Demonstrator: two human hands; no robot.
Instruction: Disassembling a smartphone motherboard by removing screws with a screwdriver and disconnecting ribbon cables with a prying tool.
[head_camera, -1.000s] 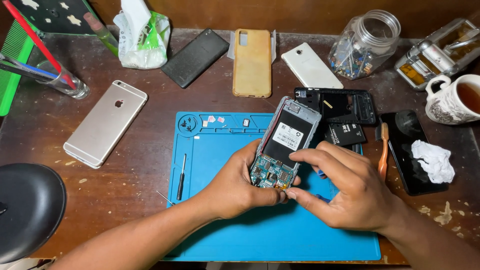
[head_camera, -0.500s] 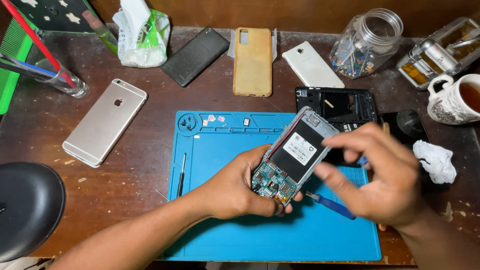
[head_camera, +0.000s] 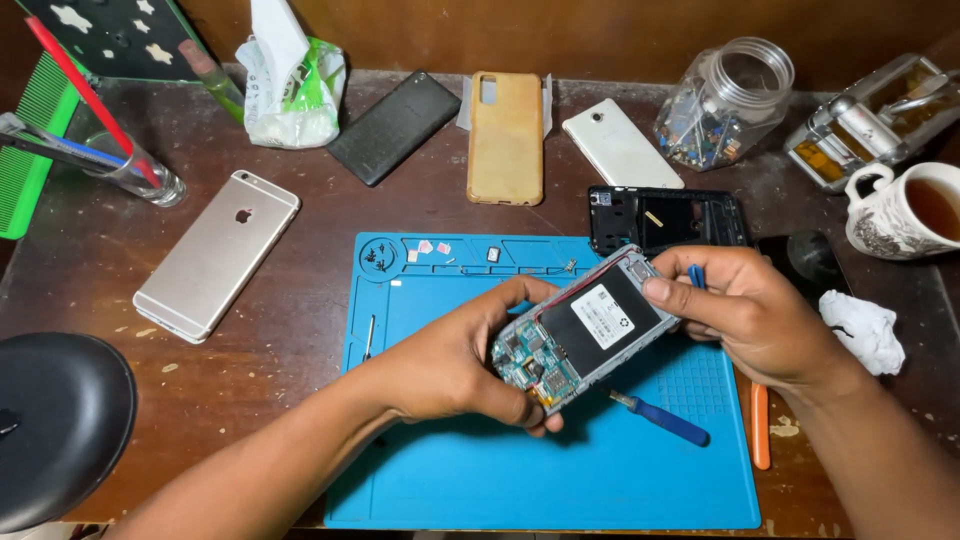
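My left hand (head_camera: 455, 365) grips the lower end of an opened phone (head_camera: 585, 330), held tilted above the blue work mat (head_camera: 450, 470). The phone's back is off, showing a black battery with a white label and a green circuit board at its lower end. My right hand (head_camera: 755, 315) holds the phone's upper end, thumb on its edge, with a small blue tool tip (head_camera: 696, 275) showing between the fingers. A blue-handled screwdriver (head_camera: 665, 420) lies on the mat just below the phone.
A black phone frame (head_camera: 665, 215) lies behind the mat. A rose-gold phone (head_camera: 218, 255), black phone (head_camera: 393, 125), tan case (head_camera: 506, 135) and white phone (head_camera: 620, 148) lie around. A parts jar (head_camera: 728, 100), mug (head_camera: 910, 210), crumpled tissue (head_camera: 865, 328), orange pry tool (head_camera: 760, 440) and black lamp head (head_camera: 55, 425) sit nearby.
My right hand moved from the phone's lower end up to its upper end. The blue screwdriver now lies on the mat. The phone has tilted flatter.
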